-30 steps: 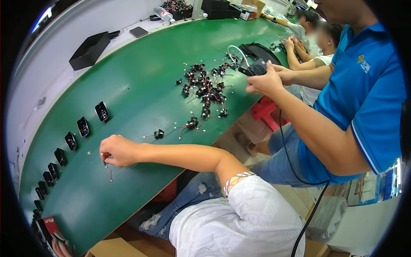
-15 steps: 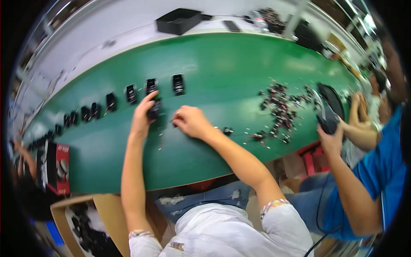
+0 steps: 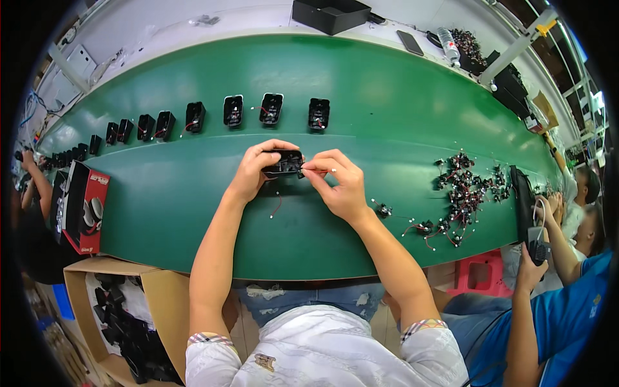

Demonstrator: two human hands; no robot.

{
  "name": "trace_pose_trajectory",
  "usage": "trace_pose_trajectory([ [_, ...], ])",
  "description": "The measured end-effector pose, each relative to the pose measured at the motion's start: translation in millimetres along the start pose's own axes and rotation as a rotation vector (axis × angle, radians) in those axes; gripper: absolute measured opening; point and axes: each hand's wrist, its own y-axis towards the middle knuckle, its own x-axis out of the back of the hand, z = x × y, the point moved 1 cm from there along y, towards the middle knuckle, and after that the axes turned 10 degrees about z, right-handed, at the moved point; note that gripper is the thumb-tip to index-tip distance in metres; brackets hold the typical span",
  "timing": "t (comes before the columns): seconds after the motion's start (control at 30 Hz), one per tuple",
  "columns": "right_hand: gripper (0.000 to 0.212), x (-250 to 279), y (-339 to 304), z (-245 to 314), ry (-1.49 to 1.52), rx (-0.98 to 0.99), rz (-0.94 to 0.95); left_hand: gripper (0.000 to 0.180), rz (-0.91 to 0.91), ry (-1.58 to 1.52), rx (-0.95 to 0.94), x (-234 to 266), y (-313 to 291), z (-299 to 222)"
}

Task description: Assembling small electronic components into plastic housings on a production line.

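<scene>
While gripping the black housing point(image 3: 284, 162) between thumb and fingers of the left hand point(image 3: 253, 170), pinching a thin white-tipped lead point(image 3: 333, 170) at its right end with the right hand point(image 3: 342, 186). Held open side up over the green tabletop point(image 3: 213, 235), in front of the white shirt point(image 3: 322, 348), between both hands. For clean work, probably best to brace the outer walls firmly, press only lightly with the right fingertips, and keep wire off the rim (easily trapped there, judging by so thin a strand). Mind also the red lead point(image 3: 279, 205) just below, lying or hanging, impossible to tell which. Hard, smooth plastic, apparently: a deep box with rounded corners and moulded shapes inside. Farther back, similar open shells point(image 3: 233, 112) in a row, dark and boxy too. Off to the right, a tangled heap of wired parts point(image 3: 465, 192): small dark bodies, limp red strands, tiny pale plugs.
</scene>
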Motion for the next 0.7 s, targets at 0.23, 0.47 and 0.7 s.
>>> trace_pose_trajectory([
  [0.23, 0.012, -3.3, -0.4, 7.1, -0.048, 0.062, -0.020, 0.050, -0.036, 0.104, 0.004, -1.4, -0.4, -0.3],
  [0.47, 0.007, -9.5, -9.0, -1.4, 0.047, -0.163, -0.064, 0.037, -0.049, 0.265, -0.102, -19.0, -1.3, 6.5],
  [0.7, 0.007, -10.9, -8.0, 3.4, -0.060, -0.135, -0.142, 0.036, -0.016, 0.308, -0.147, -41.0, -3.6, 12.4],
])
